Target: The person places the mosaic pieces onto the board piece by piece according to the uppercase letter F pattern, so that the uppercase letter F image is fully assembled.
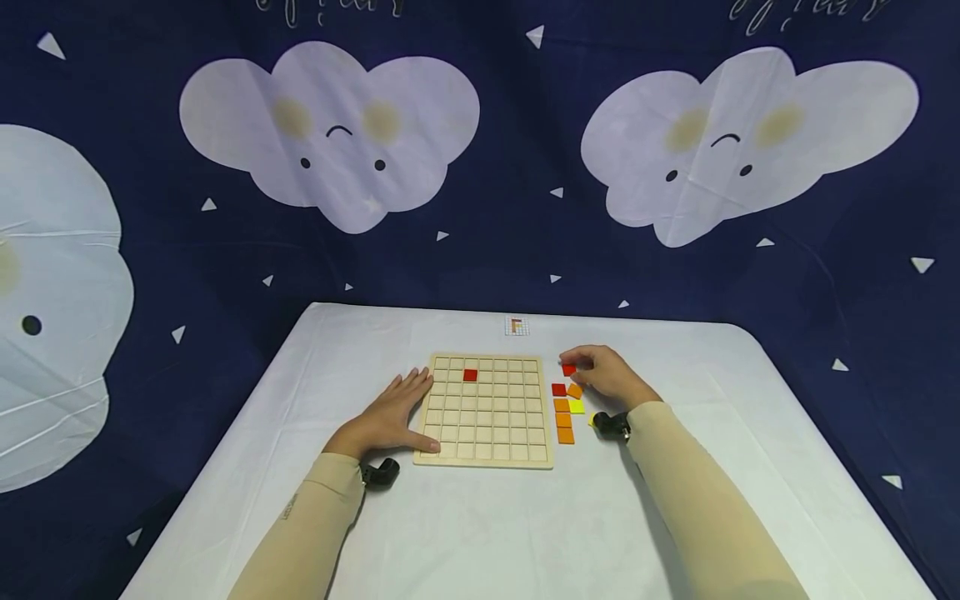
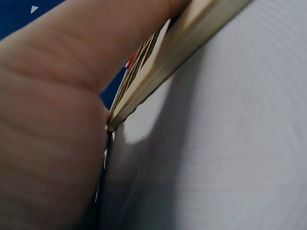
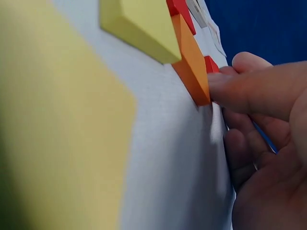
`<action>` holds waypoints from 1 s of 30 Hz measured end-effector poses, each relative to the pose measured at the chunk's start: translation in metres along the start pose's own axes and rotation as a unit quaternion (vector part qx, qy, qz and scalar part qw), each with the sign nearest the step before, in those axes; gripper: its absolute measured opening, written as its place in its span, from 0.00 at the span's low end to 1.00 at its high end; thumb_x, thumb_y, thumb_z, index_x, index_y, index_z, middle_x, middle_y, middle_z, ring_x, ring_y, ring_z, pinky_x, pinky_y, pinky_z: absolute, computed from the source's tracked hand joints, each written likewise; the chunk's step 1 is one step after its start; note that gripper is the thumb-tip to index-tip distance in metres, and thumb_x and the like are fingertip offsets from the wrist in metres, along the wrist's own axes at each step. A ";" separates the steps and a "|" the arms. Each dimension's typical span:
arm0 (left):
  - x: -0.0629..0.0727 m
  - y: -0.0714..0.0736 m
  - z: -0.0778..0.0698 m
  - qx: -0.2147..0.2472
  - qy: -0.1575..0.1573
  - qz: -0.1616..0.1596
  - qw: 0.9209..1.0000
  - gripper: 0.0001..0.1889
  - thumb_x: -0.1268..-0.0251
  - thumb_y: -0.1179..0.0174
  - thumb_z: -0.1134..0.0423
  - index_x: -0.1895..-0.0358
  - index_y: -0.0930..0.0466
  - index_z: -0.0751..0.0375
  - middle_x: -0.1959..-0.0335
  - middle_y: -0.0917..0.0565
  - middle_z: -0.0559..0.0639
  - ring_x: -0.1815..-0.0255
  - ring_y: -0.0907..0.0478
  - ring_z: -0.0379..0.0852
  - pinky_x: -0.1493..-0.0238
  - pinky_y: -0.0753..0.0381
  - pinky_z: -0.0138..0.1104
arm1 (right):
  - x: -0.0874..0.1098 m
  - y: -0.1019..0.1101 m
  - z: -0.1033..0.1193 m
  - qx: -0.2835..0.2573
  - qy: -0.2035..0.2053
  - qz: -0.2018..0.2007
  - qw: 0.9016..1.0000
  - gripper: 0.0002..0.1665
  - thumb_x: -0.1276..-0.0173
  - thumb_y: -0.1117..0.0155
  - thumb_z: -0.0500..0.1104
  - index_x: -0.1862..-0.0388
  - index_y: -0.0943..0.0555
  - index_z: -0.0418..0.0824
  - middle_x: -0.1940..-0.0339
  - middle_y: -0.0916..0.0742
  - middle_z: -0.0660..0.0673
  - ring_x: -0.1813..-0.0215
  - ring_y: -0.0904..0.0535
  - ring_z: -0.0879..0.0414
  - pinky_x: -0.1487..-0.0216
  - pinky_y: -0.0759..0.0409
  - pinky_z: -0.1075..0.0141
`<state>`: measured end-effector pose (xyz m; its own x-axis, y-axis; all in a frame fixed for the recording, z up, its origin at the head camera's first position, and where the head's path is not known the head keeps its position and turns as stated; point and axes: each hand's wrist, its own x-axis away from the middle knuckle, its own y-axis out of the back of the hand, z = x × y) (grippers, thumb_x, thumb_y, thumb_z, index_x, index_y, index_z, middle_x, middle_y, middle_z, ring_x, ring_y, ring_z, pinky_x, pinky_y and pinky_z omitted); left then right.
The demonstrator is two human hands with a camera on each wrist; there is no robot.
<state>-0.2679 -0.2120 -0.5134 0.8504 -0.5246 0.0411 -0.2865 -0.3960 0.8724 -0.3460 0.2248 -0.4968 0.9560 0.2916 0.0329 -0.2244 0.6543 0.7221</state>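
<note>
A square wooden grid board point(image 1: 483, 411) lies on the table with one red tile point(image 1: 470, 375) in an upper cell. My left hand point(image 1: 390, 417) rests along the board's left edge, fingers spread and thumb at its lower left corner. To the right of the board, my right hand point(image 1: 609, 375) pinches another red tile point(image 1: 569, 369) between thumb and fingers. In the right wrist view, the thumb point(image 3: 254, 91) partly hides this red tile point(image 3: 211, 64), and an orange tile point(image 3: 191, 62) lies close beside it.
Below the right hand lie a red tile point(image 1: 558, 389), several orange tiles point(image 1: 563, 420) and a yellow tile point(image 1: 577, 407). Another yellow tile point(image 1: 592, 420) is partly hidden by the right wrist camera. A small pattern card point(image 1: 517, 326) lies beyond the board on the white table point(image 1: 480, 533).
</note>
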 end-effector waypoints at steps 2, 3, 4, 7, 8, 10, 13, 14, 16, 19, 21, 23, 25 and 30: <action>0.000 0.000 0.000 0.000 0.000 0.000 1.000 0.73 0.55 0.24 0.25 0.15 0.52 0.68 0.14 0.54 0.59 0.14 0.63 0.55 0.17 0.66 0.47 | -0.001 -0.001 -0.001 0.008 0.006 -0.001 1.000 0.22 0.28 0.34 0.29 0.37 0.13 0.42 0.37 0.14 0.42 0.39 0.22 0.43 0.29 0.28 0.46; 0.000 0.000 -0.001 0.001 0.000 0.000 1.000 0.73 0.55 0.24 0.26 0.15 0.52 0.68 0.14 0.54 0.59 0.14 0.63 0.55 0.17 0.66 0.48 | -0.001 -0.001 -0.001 0.010 0.008 0.000 1.000 0.22 0.27 0.35 0.28 0.37 0.14 0.41 0.37 0.14 0.41 0.38 0.22 0.44 0.28 0.28 0.46; 0.000 0.000 -0.001 0.001 0.000 0.000 1.000 0.73 0.55 0.24 0.26 0.15 0.52 0.68 0.14 0.54 0.59 0.14 0.63 0.55 0.17 0.66 0.48 | -0.001 -0.001 -0.001 0.010 0.009 0.001 1.000 0.22 0.26 0.36 0.28 0.36 0.14 0.41 0.38 0.14 0.41 0.39 0.22 0.44 0.29 0.28 0.46; 0.000 0.001 -0.001 0.001 0.000 0.001 1.000 0.73 0.55 0.24 0.26 0.15 0.52 0.67 0.14 0.54 0.59 0.14 0.63 0.55 0.17 0.66 0.48 | 0.000 -0.001 0.001 0.006 0.007 0.007 1.000 0.23 0.27 0.35 0.29 0.35 0.15 0.40 0.38 0.15 0.40 0.39 0.22 0.43 0.29 0.28 0.45; 0.000 0.001 -0.001 0.000 0.001 0.001 1.000 0.73 0.55 0.25 0.25 0.15 0.52 0.67 0.14 0.54 0.59 0.14 0.63 0.55 0.17 0.66 0.48 | 0.000 -0.001 0.001 0.004 0.005 0.008 1.000 0.23 0.27 0.34 0.30 0.34 0.15 0.40 0.37 0.15 0.41 0.40 0.23 0.43 0.29 0.29 0.45; 0.000 0.000 0.000 0.000 0.001 0.000 1.000 0.73 0.55 0.24 0.25 0.15 0.52 0.68 0.14 0.54 0.59 0.14 0.62 0.55 0.17 0.66 0.48 | 0.001 -0.001 0.002 0.003 0.002 0.009 1.000 0.24 0.28 0.32 0.31 0.34 0.15 0.41 0.38 0.15 0.41 0.41 0.23 0.43 0.29 0.28 0.46; 0.000 0.000 0.000 -0.002 -0.001 -0.002 1.000 0.73 0.55 0.24 0.25 0.15 0.52 0.68 0.14 0.54 0.59 0.14 0.62 0.56 0.17 0.66 0.48 | 0.001 -0.001 0.003 0.007 0.005 0.008 1.000 0.24 0.28 0.31 0.32 0.35 0.15 0.42 0.39 0.15 0.42 0.42 0.23 0.44 0.31 0.28 0.47; 0.000 0.000 0.000 -0.002 -0.002 -0.003 1.000 0.73 0.55 0.24 0.25 0.15 0.52 0.68 0.14 0.54 0.59 0.14 0.62 0.56 0.17 0.66 0.48 | 0.001 -0.001 0.003 0.008 0.006 0.006 1.000 0.23 0.28 0.31 0.32 0.35 0.15 0.42 0.40 0.15 0.42 0.43 0.23 0.44 0.31 0.27 0.47; 0.000 0.000 0.000 -0.001 -0.003 -0.004 1.000 0.73 0.55 0.24 0.26 0.15 0.51 0.68 0.14 0.54 0.59 0.14 0.62 0.56 0.17 0.66 0.48 | 0.001 -0.001 0.003 0.009 0.010 0.002 1.000 0.22 0.28 0.31 0.32 0.36 0.14 0.42 0.42 0.14 0.42 0.45 0.23 0.44 0.33 0.26 0.47; 0.001 0.000 -0.001 0.001 -0.002 -0.003 1.000 0.72 0.55 0.24 0.26 0.15 0.51 0.68 0.14 0.54 0.59 0.14 0.62 0.56 0.17 0.66 0.48 | 0.002 -0.002 0.003 0.011 0.019 -0.006 1.000 0.21 0.28 0.31 0.31 0.37 0.14 0.40 0.45 0.13 0.42 0.47 0.22 0.44 0.35 0.25 0.47; 0.002 0.000 -0.002 0.004 -0.002 -0.003 1.000 0.72 0.55 0.24 0.26 0.15 0.51 0.68 0.14 0.54 0.60 0.14 0.62 0.56 0.17 0.66 0.48 | 0.002 -0.003 0.004 0.008 0.021 -0.011 1.000 0.20 0.28 0.30 0.31 0.38 0.13 0.39 0.47 0.13 0.42 0.48 0.21 0.45 0.37 0.24 0.49; 0.002 0.000 -0.002 0.004 -0.002 -0.003 1.000 0.72 0.55 0.24 0.26 0.15 0.51 0.68 0.14 0.54 0.60 0.14 0.62 0.57 0.17 0.65 0.49 | 0.002 -0.003 0.004 0.007 0.027 -0.015 1.000 0.20 0.28 0.29 0.31 0.39 0.14 0.37 0.49 0.12 0.42 0.49 0.21 0.45 0.38 0.23 0.50; 0.003 0.001 -0.003 0.005 -0.003 -0.003 1.000 0.72 0.55 0.24 0.26 0.15 0.51 0.68 0.14 0.53 0.60 0.14 0.62 0.57 0.17 0.65 0.49 | 0.002 -0.004 0.004 0.003 0.026 -0.019 0.999 0.20 0.29 0.29 0.31 0.39 0.13 0.36 0.50 0.12 0.43 0.50 0.20 0.46 0.39 0.22 0.51; 0.002 0.001 -0.003 0.007 -0.004 -0.003 1.000 0.72 0.55 0.24 0.27 0.15 0.51 0.68 0.14 0.53 0.60 0.14 0.62 0.57 0.17 0.65 0.49 | -0.003 -0.004 0.006 0.003 0.007 -0.021 1.000 0.20 0.28 0.28 0.33 0.38 0.14 0.36 0.49 0.11 0.43 0.50 0.20 0.47 0.39 0.21 0.52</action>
<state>-0.2650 -0.2117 -0.5111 0.8488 -0.5278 0.0318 -0.2869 -0.4093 0.8661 -0.3463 0.2168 -0.4957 0.9617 0.2741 -0.0082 -0.1827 0.6626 0.7263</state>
